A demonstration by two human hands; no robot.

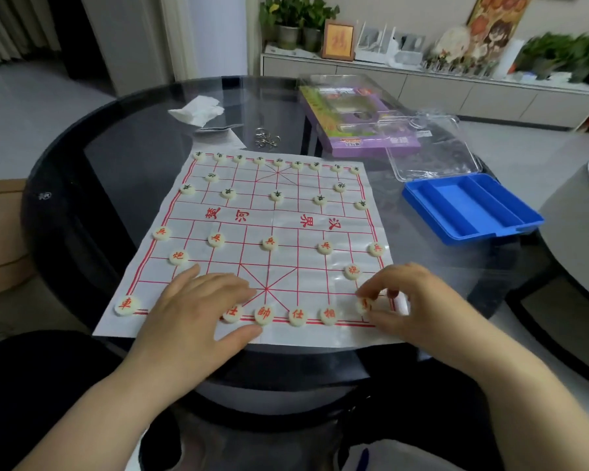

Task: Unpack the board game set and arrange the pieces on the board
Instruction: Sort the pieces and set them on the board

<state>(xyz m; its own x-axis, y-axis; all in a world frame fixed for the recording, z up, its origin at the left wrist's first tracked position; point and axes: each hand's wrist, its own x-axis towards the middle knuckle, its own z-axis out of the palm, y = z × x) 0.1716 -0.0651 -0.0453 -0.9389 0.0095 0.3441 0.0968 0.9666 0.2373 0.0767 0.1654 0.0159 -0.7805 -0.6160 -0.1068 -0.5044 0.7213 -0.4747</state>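
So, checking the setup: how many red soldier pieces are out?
5, all in one row below the river lettering: far-left soldier, second soldier, middle soldier, fourth soldier, far-right soldier. None seems hidden.

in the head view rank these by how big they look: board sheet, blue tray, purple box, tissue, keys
1. board sheet
2. blue tray and purple box: they look about alike, and the box lies farther from the camera, so no ranking between them
3. tissue
4. keys
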